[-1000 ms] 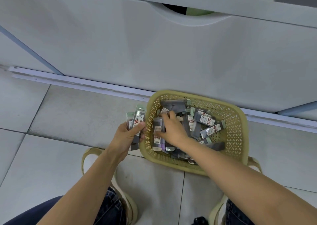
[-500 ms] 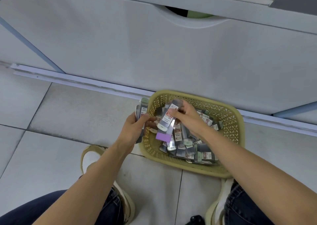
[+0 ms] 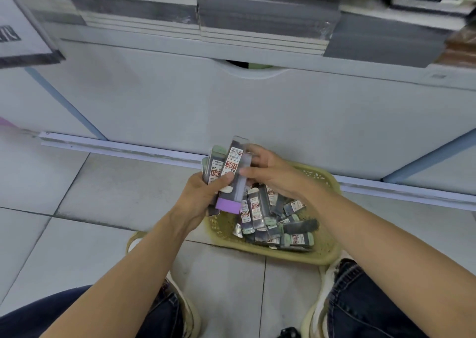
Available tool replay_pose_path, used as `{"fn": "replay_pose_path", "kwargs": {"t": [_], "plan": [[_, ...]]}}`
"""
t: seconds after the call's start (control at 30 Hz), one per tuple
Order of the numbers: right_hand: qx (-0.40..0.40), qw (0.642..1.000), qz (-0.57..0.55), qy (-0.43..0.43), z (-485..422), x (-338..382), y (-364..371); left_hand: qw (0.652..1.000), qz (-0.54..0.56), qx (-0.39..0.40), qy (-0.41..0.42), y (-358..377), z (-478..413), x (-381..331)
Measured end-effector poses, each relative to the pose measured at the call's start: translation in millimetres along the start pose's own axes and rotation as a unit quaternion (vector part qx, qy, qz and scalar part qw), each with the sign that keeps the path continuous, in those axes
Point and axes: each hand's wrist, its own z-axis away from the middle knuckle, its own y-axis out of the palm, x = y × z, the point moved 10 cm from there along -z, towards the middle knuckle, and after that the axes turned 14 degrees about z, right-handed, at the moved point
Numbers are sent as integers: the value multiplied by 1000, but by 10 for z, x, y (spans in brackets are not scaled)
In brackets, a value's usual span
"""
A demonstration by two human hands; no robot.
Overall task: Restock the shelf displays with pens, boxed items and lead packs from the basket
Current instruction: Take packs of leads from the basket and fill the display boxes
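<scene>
Fanning up from the left hand (image 3: 203, 196), a bundle (image 3: 215, 167) of lead packs is clamped between the thumb and curled fingers, just above the basket's left edge. The packs overlap, so their number cannot be counted. At the bundle's front, the purple-capped pack (image 3: 228, 206) is pinched near its top by the right hand (image 3: 270, 173), whose fingertips are partly hidden behind it. The basket (image 3: 327, 250) is set on the floor (image 3: 77, 209) near a white cabinet front (image 3: 231, 111), and its left rim is partly covered by the left hand. Inside, loose packs (image 3: 273, 221) are piled, their labels mostly too small to be read. Above, books (image 3: 257, 15) are stacked, blurred and cut off by the frame.
</scene>
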Motion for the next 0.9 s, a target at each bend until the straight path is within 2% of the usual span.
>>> {"fn": "replay_pose_path", "kwargs": {"t": [0.07, 0.13, 0.23, 0.43, 0.57, 0.63, 0.7, 0.8, 0.9], "plan": [[-26, 1000, 15, -1, 47, 118, -90, 999, 32, 12, 13, 5, 51, -102], [-84, 996, 11, -1, 92, 215, -228, 996, 85, 2, 24, -23, 101, -188], [-143, 989, -24, -13, 191, 372, -358, 995, 91, -26, 28, -61, 188, -264], [-57, 996, -34, -67, 370, 782, -201, 995, 93, 4, 30, 131, 370, -469], [-54, 993, -65, -79, 482, 937, -217, 992, 121, -3, 18, 121, 448, -638], [-88, 990, -59, -91, 536, 1003, -282, 988, 153, 14, 15, 127, 485, -703], [-154, 984, 15, -90, 604, 1048, -364, 980, 192, 35, 31, 141, 515, -767], [-259, 956, 115, -74, 688, 1066, -447, 969, 237, 51, 54, 189, 548, -819], [-295, 948, 97, -75, 734, 1060, -440, 967, 241, 27, 73, 174, 580, -843]]}}
